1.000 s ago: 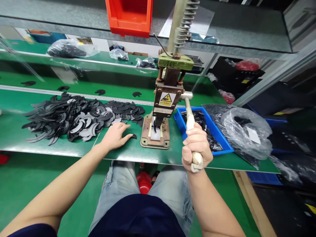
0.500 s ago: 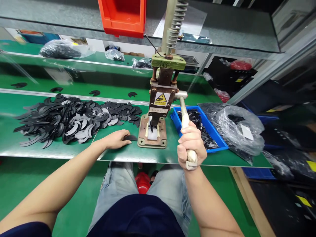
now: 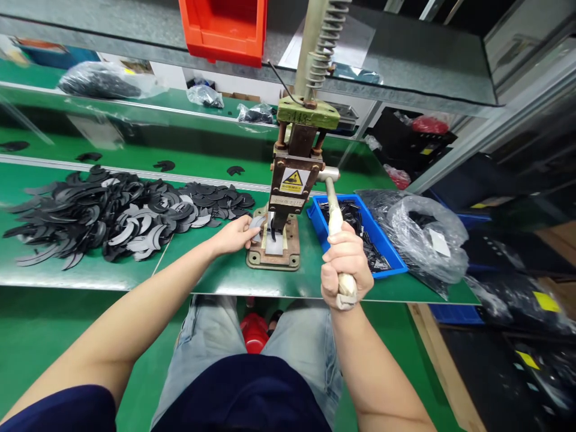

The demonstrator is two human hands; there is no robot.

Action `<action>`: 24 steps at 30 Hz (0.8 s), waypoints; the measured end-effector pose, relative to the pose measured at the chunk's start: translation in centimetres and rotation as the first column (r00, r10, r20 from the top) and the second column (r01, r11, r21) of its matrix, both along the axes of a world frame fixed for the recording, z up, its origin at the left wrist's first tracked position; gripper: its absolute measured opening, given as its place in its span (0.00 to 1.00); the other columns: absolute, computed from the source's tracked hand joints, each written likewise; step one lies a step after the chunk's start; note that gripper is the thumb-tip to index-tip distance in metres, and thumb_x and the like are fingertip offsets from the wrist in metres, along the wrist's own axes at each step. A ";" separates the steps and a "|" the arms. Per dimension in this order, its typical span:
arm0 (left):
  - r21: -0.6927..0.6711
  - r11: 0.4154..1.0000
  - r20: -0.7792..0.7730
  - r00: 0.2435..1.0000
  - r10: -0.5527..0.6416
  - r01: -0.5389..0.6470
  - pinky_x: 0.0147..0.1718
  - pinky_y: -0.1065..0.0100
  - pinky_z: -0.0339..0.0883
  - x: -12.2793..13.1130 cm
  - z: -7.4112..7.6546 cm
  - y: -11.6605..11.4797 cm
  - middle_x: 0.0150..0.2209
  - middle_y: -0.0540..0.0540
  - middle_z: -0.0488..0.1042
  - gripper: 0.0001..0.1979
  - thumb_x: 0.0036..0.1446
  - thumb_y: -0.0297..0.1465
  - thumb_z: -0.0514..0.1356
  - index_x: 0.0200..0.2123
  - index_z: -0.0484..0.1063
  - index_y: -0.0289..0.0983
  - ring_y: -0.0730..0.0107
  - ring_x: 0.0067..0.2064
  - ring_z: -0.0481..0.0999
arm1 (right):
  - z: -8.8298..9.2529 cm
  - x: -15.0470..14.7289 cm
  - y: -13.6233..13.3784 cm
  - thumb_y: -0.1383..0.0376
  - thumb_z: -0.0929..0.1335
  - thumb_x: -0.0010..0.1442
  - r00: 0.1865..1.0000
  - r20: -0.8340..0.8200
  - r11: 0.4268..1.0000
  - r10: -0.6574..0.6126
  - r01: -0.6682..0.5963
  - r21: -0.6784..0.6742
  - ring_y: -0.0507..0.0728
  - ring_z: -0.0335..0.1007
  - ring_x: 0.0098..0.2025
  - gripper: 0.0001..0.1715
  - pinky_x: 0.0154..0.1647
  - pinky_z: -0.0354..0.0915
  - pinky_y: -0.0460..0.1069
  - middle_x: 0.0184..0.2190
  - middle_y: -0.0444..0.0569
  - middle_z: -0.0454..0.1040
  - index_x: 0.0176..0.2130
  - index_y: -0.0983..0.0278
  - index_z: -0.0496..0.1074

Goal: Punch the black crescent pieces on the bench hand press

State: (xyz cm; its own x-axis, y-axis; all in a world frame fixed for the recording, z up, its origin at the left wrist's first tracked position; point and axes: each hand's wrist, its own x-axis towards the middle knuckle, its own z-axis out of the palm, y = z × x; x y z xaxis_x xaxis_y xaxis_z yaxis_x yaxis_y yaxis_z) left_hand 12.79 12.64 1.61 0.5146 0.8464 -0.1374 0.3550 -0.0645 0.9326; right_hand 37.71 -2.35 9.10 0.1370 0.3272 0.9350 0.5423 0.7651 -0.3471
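My left hand pinches a curved dark piece by its left end, at the left side of the hand press. The piece's far end reaches over the press base, close to the small black part standing under the ram. Around the press's tape-wrapped lever my right hand is closed, with the lever slanting toward me. A big heap of similar curved pieces lies on the green table to the left.
Right of the press sits a blue tray of small black parts, with clear plastic bags beyond it. An orange bin rests on the shelf above. Several curved pieces lie on the green strip behind the heap.
My left hand has lifted the curved piece off the table edge area and moved it right and up to the press base. My right hand stays on the lever, which looks unmoved.
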 end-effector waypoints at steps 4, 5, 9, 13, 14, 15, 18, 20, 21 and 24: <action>0.016 0.999 -0.036 0.999 -0.032 0.033 0.23 0.69 0.61 1.3 -0.1 1.2 0.21 0.52 0.74 0.25 0.60 0.56 0.65 0.40 0.69 0.40 0.70 0.21 0.71 | 0.0 0.1 0.0 0.63 0.71 0.62 1.000 -0.001 1.000 0.014 -0.014 0.006 0.58 0.78 0.44 0.08 0.67 0.72 0.71 0.28 0.40 0.73 0.31 0.56 0.69; 0.019 0.999 -0.051 0.998 -0.035 0.036 0.23 0.69 0.61 1.4 -0.1 1.4 0.21 0.52 0.74 0.25 0.60 0.56 0.65 0.40 0.70 0.39 0.69 0.21 0.71 | 0.0 0.1 0.0 0.63 0.71 0.62 1.000 -0.001 1.000 0.015 -0.015 0.004 0.58 0.78 0.44 0.08 0.66 0.72 0.71 0.28 0.40 0.73 0.32 0.56 0.69; 0.020 0.998 -0.099 0.993 -0.062 0.064 0.22 0.69 0.61 1.7 -0.2 2.0 0.20 0.51 0.74 0.23 0.64 0.54 0.62 0.41 0.75 0.39 0.69 0.20 0.71 | -0.1 0.1 0.0 0.62 0.71 0.62 1.000 0.001 1.000 0.013 -0.013 -0.002 0.59 0.78 0.43 0.07 0.65 0.73 0.72 0.28 0.40 0.73 0.32 0.55 0.69; 0.063 0.996 -0.127 0.991 -0.050 0.058 0.22 0.70 0.61 1.6 -0.4 2.2 0.21 0.51 0.74 0.23 0.64 0.54 0.62 0.38 0.76 0.39 0.70 0.21 0.72 | -0.1 0.1 0.0 0.62 0.71 0.62 1.000 -0.007 1.000 0.014 -0.014 0.010 0.59 0.78 0.43 0.07 0.64 0.73 0.72 0.27 0.40 0.73 0.31 0.55 0.70; 0.066 0.997 -0.129 0.991 -0.034 0.043 0.21 0.70 0.61 1.6 -0.4 2.2 0.21 0.51 0.74 0.23 0.63 0.54 0.64 0.37 0.76 0.39 0.70 0.21 0.72 | -0.1 0.1 0.1 0.62 0.71 0.62 1.000 -0.011 1.000 0.013 -0.013 0.010 0.59 0.78 0.43 0.08 0.65 0.73 0.72 0.27 0.40 0.73 0.31 0.55 0.70; 0.061 0.998 -0.128 0.992 -0.019 0.027 0.22 0.70 0.62 1.6 -0.5 2.3 0.22 0.51 0.74 0.22 0.62 0.53 0.65 0.37 0.76 0.39 0.69 0.21 0.73 | -0.1 0.0 0.1 0.62 0.71 0.62 1.000 -0.013 1.000 0.012 -0.012 0.010 0.58 0.78 0.43 0.08 0.65 0.73 0.72 0.27 0.40 0.73 0.31 0.55 0.70; 0.017 1.000 -0.088 0.996 -0.005 0.007 0.22 0.69 0.67 1.7 -0.6 2.2 0.23 0.50 0.76 0.21 0.59 0.50 0.69 0.41 0.76 0.38 0.67 0.23 0.76 | -0.1 -0.1 0.1 0.61 0.71 0.63 1.000 -0.021 1.000 0.012 -0.011 0.013 0.58 0.78 0.43 0.09 0.65 0.73 0.72 0.27 0.40 0.74 0.31 0.56 0.70; -0.023 1.000 -0.039 0.999 -0.018 0.017 0.22 0.69 0.69 2.0 -0.7 2.1 0.23 0.49 0.77 0.23 0.59 0.49 0.71 0.45 0.75 0.38 0.66 0.23 0.78 | -0.1 -0.1 0.1 0.61 0.71 0.63 0.999 -0.028 1.000 0.014 -0.014 0.022 0.58 0.78 0.43 0.09 0.65 0.73 0.72 0.27 0.40 0.74 0.31 0.56 0.70; -0.040 0.999 -0.021 1.000 -0.022 0.021 0.22 0.69 0.70 2.1 -0.8 2.0 0.24 0.49 0.77 0.23 0.59 0.49 0.70 0.47 0.74 0.38 0.65 0.23 0.78 | -0.1 -0.1 0.2 0.62 0.71 0.63 0.999 -0.031 1.000 0.016 -0.015 0.027 0.58 0.78 0.42 0.09 0.65 0.73 0.72 0.27 0.40 0.74 0.31 0.56 0.70; -0.050 0.999 -0.034 0.999 -0.021 0.020 0.20 0.69 0.68 2.4 -0.9 2.0 0.23 0.50 0.75 0.24 0.63 0.52 0.66 0.49 0.74 0.38 0.65 0.21 0.77 | -0.2 -0.1 0.2 0.62 0.71 0.62 0.999 -0.033 0.999 0.014 -0.013 0.035 0.58 0.78 0.42 0.08 0.64 0.74 0.71 0.27 0.40 0.74 0.31 0.56 0.70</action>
